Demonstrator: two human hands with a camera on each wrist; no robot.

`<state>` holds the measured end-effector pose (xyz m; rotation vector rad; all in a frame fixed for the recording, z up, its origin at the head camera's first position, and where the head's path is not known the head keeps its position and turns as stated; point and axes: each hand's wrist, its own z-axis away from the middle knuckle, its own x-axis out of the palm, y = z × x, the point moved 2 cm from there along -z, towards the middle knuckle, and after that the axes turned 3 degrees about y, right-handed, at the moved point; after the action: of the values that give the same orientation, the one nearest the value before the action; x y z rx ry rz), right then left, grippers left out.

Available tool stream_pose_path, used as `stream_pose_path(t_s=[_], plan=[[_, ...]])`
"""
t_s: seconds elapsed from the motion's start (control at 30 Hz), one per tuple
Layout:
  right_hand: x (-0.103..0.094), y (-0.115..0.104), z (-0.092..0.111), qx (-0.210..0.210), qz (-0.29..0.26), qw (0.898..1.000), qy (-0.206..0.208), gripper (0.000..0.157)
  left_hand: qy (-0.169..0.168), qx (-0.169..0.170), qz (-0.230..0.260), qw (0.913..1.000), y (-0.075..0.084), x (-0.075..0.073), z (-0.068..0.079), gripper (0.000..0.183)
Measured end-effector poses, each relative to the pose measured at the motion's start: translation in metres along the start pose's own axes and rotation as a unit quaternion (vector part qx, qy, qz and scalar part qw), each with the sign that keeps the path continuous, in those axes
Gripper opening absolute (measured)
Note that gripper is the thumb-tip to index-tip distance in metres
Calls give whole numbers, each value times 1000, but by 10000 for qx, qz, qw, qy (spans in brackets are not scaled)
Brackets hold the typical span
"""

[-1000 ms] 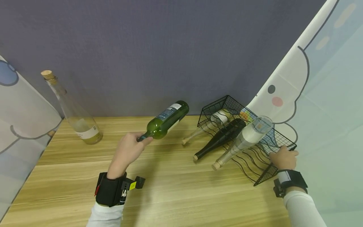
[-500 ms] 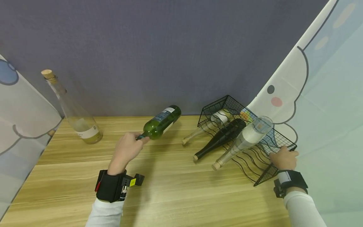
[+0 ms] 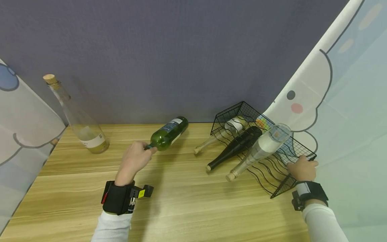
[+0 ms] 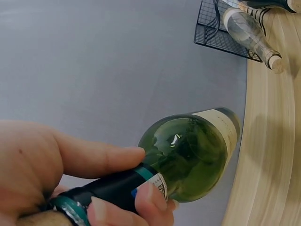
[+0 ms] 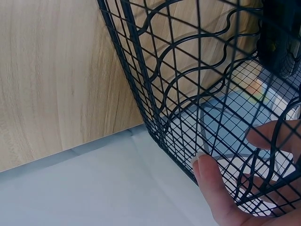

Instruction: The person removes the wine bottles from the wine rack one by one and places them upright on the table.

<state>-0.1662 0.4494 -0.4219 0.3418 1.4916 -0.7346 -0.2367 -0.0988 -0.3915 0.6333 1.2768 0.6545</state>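
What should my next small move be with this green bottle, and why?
Perhaps raise the neck so the green bottle could stand on the table: your left hand grips it tilted by the neck, base pointing away, and bare table lies beside the standing clear bottle.

I can make out no lettering: the labels (image 3: 171,125) on my green bottle (image 3: 164,137), the upright bottle (image 3: 83,126) left of it and the nearest bottle (image 3: 222,134) right of it are too small.
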Motion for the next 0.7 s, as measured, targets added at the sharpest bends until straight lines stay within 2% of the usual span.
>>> stream_pose_path(t_s=[0.33, 0.5, 0.7], plan=[[2, 1, 0, -69, -27, 9999, 112, 63, -55, 3, 17, 10000, -2, 1, 0, 41], [1, 0, 0, -64, -42, 9999, 112, 63, -6, 92, -170, 9998, -2, 2, 0, 29], [0, -1, 2, -50, -37, 9999, 85, 65, 11, 43, -380, 9993, -5, 4, -2, 29]])
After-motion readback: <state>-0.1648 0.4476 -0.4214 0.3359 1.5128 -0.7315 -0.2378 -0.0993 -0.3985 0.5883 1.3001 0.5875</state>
